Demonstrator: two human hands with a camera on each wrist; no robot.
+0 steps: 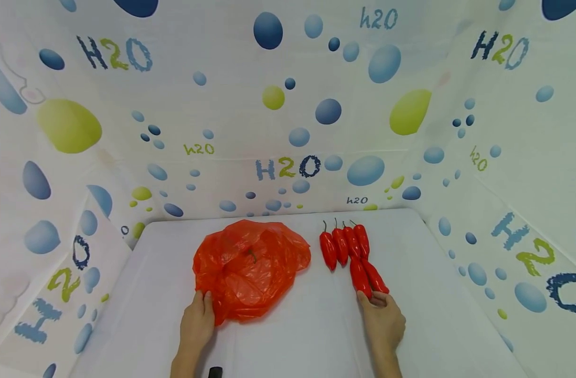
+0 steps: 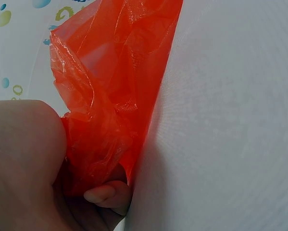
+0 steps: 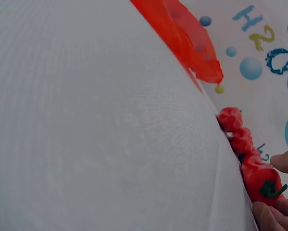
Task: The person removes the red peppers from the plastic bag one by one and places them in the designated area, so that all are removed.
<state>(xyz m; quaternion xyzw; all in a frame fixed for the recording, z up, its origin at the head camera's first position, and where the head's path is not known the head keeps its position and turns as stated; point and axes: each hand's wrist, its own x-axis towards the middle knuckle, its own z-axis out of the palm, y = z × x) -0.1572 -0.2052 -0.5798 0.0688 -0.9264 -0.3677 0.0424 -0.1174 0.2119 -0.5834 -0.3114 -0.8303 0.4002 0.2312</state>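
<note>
A crumpled, translucent red plastic bag (image 1: 269, 278) lies at the left middle of the white table. My left hand (image 1: 195, 320) pinches its near left edge, and the left wrist view has the film between thumb and fingers (image 2: 110, 195). One curved green stem (image 1: 252, 255) shows at the bag's middle. Several glossy red chili peppers (image 1: 340, 247) lie side by side in a row, stems away from me. Nearer me are two more, and my right hand (image 1: 384, 323) holds the left chili pepper (image 1: 359, 275) by its stem end, fingers around it in the right wrist view.
The white tabletop (image 1: 311, 336) spreads around both hands. Sheeting (image 1: 231, 115) printed with blue and green drops and H2O lettering stands behind and at both sides. A small black object (image 1: 215, 372) pokes in at the bottom edge beside the left forearm.
</note>
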